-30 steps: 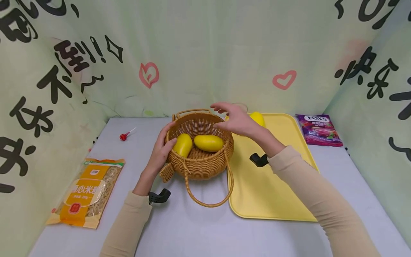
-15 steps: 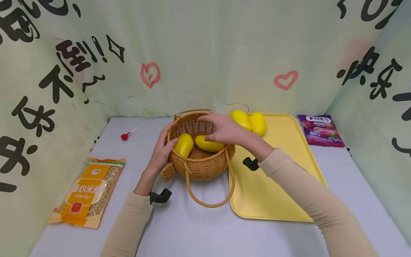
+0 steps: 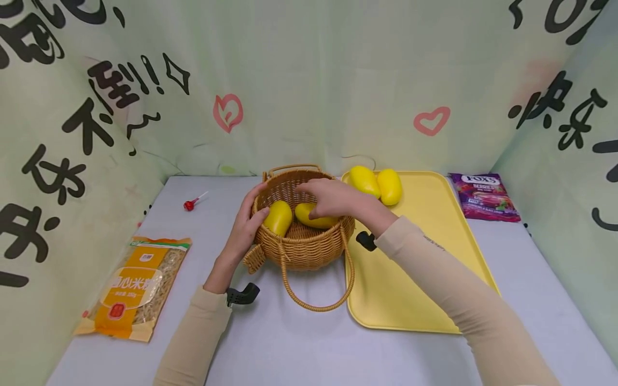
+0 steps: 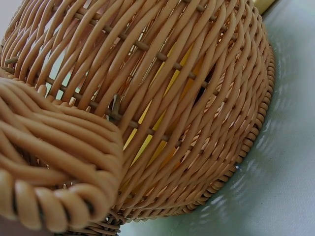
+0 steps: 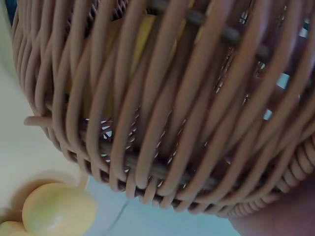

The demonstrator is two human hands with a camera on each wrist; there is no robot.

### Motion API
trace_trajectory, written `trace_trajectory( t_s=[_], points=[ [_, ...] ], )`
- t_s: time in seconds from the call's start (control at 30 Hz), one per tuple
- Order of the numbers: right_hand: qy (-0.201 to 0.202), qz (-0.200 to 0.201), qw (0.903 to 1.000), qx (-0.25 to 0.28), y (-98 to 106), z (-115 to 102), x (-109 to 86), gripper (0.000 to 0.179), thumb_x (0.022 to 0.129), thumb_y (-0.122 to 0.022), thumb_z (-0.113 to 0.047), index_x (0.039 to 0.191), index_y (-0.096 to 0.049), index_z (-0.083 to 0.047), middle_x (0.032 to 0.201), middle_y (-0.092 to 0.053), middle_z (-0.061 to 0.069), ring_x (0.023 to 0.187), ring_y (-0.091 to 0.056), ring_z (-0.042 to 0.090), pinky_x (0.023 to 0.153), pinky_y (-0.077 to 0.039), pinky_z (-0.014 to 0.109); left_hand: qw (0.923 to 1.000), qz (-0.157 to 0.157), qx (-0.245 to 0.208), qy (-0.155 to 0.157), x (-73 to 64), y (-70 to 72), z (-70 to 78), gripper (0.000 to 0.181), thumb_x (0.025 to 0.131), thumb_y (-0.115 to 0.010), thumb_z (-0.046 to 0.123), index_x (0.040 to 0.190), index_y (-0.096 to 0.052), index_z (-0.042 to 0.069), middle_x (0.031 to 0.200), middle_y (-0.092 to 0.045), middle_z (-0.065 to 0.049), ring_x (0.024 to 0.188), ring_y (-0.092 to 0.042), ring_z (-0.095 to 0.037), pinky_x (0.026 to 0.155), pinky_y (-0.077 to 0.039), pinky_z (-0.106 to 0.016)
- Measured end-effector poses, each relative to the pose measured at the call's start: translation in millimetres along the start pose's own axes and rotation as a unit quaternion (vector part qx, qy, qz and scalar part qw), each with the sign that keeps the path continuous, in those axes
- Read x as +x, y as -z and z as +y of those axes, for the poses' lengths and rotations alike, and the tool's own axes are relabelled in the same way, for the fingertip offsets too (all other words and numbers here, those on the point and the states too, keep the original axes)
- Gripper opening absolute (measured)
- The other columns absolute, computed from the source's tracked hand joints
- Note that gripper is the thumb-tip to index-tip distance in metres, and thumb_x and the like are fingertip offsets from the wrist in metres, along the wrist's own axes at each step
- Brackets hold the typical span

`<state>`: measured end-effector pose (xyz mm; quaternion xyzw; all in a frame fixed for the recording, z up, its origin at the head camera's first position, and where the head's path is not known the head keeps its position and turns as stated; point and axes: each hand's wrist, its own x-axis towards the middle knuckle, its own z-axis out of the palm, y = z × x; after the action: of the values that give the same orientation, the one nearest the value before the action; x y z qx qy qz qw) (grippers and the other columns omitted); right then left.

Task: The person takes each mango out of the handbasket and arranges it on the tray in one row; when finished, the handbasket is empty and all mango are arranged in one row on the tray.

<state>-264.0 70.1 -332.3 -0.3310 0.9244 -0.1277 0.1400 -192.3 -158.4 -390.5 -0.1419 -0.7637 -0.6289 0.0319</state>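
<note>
A round wicker basket (image 3: 309,252) stands mid-table, with a fish-tail-like woven piece (image 3: 254,259) at its left side. My left hand (image 3: 243,222) holds the basket's left rim, thumb over the edge. Inside lie two yellow mangoes: one on the left (image 3: 278,218), another on the right (image 3: 328,222). My right hand (image 3: 335,198) reaches over the right rim, its thumb over the right mango and its other fingers spread beyond it. Whether they press on the fruit is hidden. Both wrist views are filled by basket weave (image 4: 197,113), with yellow showing through the gaps.
Two more mangoes (image 3: 364,181) lie at the back of a yellow tray (image 3: 410,289), right of the basket. A purple candy bag (image 3: 485,197) is beyond the tray. At left are a red lollipop (image 3: 190,205) and an orange food bag (image 3: 132,289). The basket's handle (image 3: 318,308) hangs forward.
My right hand has moved left from above the tray and down into the basket, over the right mango. Both tray mangoes have come into full view. My left hand stays on the rim.
</note>
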Motion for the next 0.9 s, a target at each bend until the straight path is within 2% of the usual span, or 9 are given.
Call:
trace_trajectory(
  t_s=[0.2, 0.27, 0.43, 0.57, 0.73, 0.9],
  points=[
    [-0.017, -0.034, 0.9989, -0.026, -3, -3, 7.6, 0.068, 0.086, -0.070, -0.018, 0.150, -0.046, -0.017, 0.155, -0.044, 0.011, 0.145, -0.039, 0.032, 0.114, -0.039, 0.050, 1.0000, 0.001, -0.002, 0.003, -0.7, 1.5, -0.6, 0.060, 0.099, -0.047, 0.015, 0.156, -0.029, 0.011, 0.164, -0.023, -0.011, 0.150, -0.026, -0.038, 0.119, -0.027, -0.057],
    [-0.022, -0.043, 0.9982, -0.036, -5, -4, 10.0, 0.067, 0.086, -0.069, -0.015, 0.149, -0.046, -0.016, 0.153, -0.046, 0.009, 0.142, -0.042, 0.031, 0.112, -0.041, 0.048, 1.0000, 0.002, -0.002, 0.001, -0.7, 1.7, -0.8, 0.059, 0.099, -0.047, 0.015, 0.156, -0.030, 0.011, 0.164, -0.023, -0.010, 0.150, -0.026, -0.037, 0.119, -0.027, -0.057],
    [-0.035, -0.065, 0.9956, -0.058, -9, -2, 14.3, 0.059, 0.084, -0.068, -0.011, 0.142, -0.054, -0.015, 0.138, -0.060, 0.006, 0.121, -0.056, 0.026, 0.099, -0.047, 0.043, 0.9999, 0.000, -0.006, -0.010, 0.5, 0.8, -1.5, 0.059, 0.099, -0.047, 0.014, 0.155, -0.030, 0.009, 0.164, -0.023, -0.011, 0.150, -0.025, -0.037, 0.119, -0.026, -0.057],
    [-0.034, -0.085, 0.9944, -0.052, -12, 0, 16.0, 0.057, 0.082, -0.067, -0.011, 0.138, -0.056, -0.016, 0.125, -0.063, 0.005, 0.106, -0.054, 0.024, 0.092, -0.045, 0.041, 0.9999, -0.001, -0.007, -0.014, 1.2, -0.5, -2.8, 0.059, 0.099, -0.047, 0.014, 0.155, -0.030, 0.007, 0.164, -0.023, -0.012, 0.149, -0.026, -0.038, 0.119, -0.027, -0.057],
    [-0.032, -0.104, 0.9932, -0.039, -14, 0, 18.2, 0.067, 0.081, -0.073, -0.013, 0.144, -0.052, -0.018, 0.129, -0.061, 0.006, 0.108, -0.052, 0.024, 0.096, -0.045, 0.042, 0.9999, 0.002, -0.006, -0.009, 1.1, -0.3, -2.8, 0.059, 0.099, -0.048, 0.015, 0.155, -0.031, 0.009, 0.164, -0.023, -0.012, 0.149, -0.027, -0.038, 0.118, -0.028, -0.057],
    [-0.053, -0.134, 0.9888, -0.038, -16, -2, 20.0, 0.076, 0.081, -0.076, -0.017, 0.150, -0.044, -0.023, 0.142, -0.055, 0.007, 0.120, -0.051, 0.025, 0.103, -0.044, 0.044, 1.0000, 0.005, 0.000, -0.004, 0.9, 0.8, -1.4, 0.059, 0.099, -0.047, 0.015, 0.155, -0.031, 0.010, 0.164, -0.023, -0.011, 0.150, -0.026, -0.035, 0.119, -0.027, -0.056]
  ],
)
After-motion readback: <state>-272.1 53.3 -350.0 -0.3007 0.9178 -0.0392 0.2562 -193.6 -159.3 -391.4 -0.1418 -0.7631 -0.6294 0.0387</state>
